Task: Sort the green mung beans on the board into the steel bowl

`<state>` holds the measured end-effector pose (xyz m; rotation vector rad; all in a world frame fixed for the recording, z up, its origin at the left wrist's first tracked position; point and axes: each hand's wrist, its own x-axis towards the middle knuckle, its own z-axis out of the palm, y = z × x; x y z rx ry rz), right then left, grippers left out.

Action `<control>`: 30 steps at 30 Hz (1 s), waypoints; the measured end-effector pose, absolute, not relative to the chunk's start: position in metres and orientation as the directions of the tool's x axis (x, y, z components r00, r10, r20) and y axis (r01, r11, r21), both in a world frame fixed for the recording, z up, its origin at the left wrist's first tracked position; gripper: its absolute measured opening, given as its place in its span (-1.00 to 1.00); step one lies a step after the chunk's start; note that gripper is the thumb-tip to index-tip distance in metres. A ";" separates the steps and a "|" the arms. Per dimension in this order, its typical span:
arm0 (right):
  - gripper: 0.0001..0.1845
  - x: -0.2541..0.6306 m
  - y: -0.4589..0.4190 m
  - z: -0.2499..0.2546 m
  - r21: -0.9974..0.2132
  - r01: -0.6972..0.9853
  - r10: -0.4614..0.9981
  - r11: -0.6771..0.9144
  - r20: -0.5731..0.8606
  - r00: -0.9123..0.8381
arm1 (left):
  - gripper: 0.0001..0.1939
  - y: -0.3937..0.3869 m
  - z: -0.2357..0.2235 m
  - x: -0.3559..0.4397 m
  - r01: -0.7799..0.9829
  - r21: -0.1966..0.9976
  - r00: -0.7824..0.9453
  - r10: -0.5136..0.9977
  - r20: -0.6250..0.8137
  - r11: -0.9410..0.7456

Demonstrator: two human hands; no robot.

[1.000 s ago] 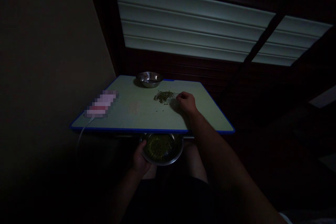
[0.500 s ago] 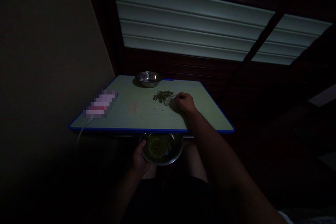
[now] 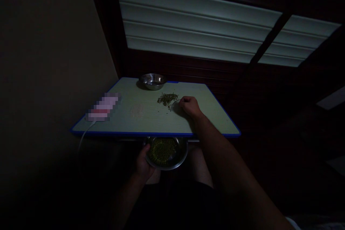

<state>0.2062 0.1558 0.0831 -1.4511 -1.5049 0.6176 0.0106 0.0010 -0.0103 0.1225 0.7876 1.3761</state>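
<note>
My left hand [image 3: 144, 161] grips the left rim of a steel bowl [image 3: 183, 156], thumb over the edge, just below the table's front edge. Small green beans [image 3: 163, 149], which look like mung beans, lie inside it. On the tabletop, more of these green beans [image 3: 167, 99] form a loose, spread pile. My right hand [image 3: 190, 106] is closed just to the right of that pile. A small see-through piece [image 3: 175, 105] reaches from its fingers toward the beans; its kind is hard to make out in the dim light.
A second steel bowl [image 3: 152, 82] stands at the table's back. At the left edge lies a blurred pink object [image 3: 104, 107] with a white cable [image 3: 82, 136] hanging from it. A pale patch of tiny bits [image 3: 137, 110] is on the blue-edged table [image 3: 151, 124].
Some beans at the near side of the pile have shifted slightly toward me. My right hand and its see-through piece have moved only a little. My left hand keeps its hold.
</note>
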 end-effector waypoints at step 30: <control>-0.86 0.205 0.155 0.082 -0.837 0.518 0.955 0.175 0.271 0.117 | -0.77 0.002 -0.014 0.010 -0.819 0.521 -0.001 0.906 -0.422 0.241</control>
